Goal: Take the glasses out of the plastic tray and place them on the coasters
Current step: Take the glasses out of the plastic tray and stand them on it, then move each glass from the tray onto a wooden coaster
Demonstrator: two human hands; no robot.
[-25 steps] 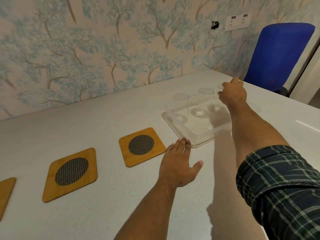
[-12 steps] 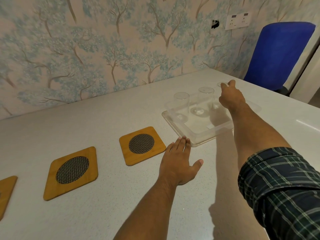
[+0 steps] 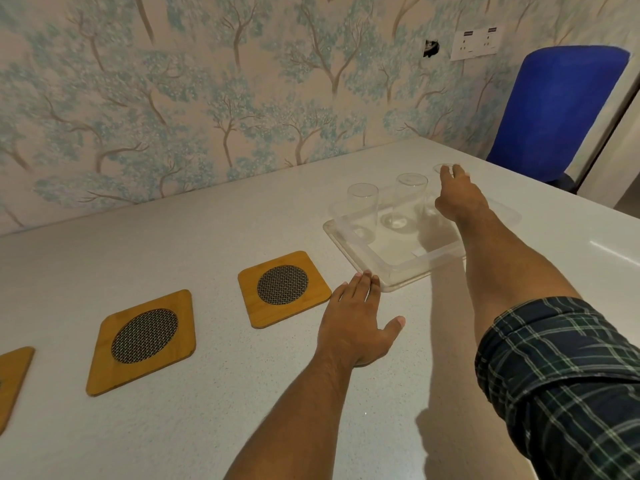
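**Right hand at the far glass**

The left hand (image 3: 356, 318) lies flat and open on the table (image 3: 207, 427), holding nothing, beside a coaster (image 3: 284, 289). Beyond, three glasses stand upright in the tray (image 3: 391, 271). The right hand (image 3: 457, 199) reaches the far glass (image 3: 441, 168), fingers at its rim; whether it grips, I cannot tell.

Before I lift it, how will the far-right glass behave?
The far-right glass looks clear and smooth, so probably slippery and fragile. It stands tall and narrow in the tray, likely tippy if nudged. The right hand hides most of it.
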